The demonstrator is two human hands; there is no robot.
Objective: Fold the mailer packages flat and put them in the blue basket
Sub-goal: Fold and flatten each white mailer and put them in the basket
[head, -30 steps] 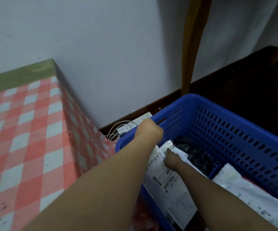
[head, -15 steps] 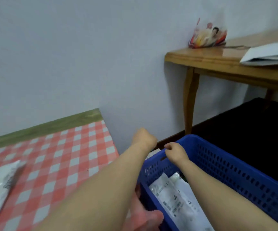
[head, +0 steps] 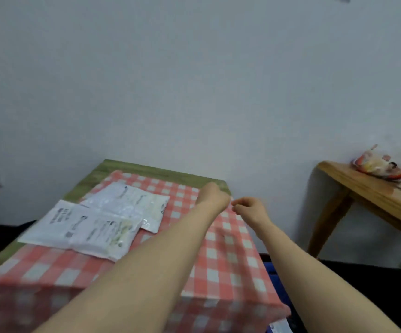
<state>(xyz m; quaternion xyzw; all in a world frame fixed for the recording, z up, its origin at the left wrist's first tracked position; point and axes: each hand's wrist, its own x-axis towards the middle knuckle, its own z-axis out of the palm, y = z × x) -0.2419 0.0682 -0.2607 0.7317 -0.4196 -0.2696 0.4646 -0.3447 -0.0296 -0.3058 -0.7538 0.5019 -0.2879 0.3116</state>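
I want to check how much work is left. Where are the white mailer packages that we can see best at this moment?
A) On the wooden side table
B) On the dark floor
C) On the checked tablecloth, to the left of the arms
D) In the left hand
C: two white mailer packages lie overlapping on the checked tablecloth, and neither the left hand nor the right hand holds anything.

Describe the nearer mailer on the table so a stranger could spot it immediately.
Start at the checked tablecloth covering the table by the wall. Two white mailers lie on its left side. The nearer mailer is the larger one, overlapping the farther mailer and reaching the cloth's left edge.
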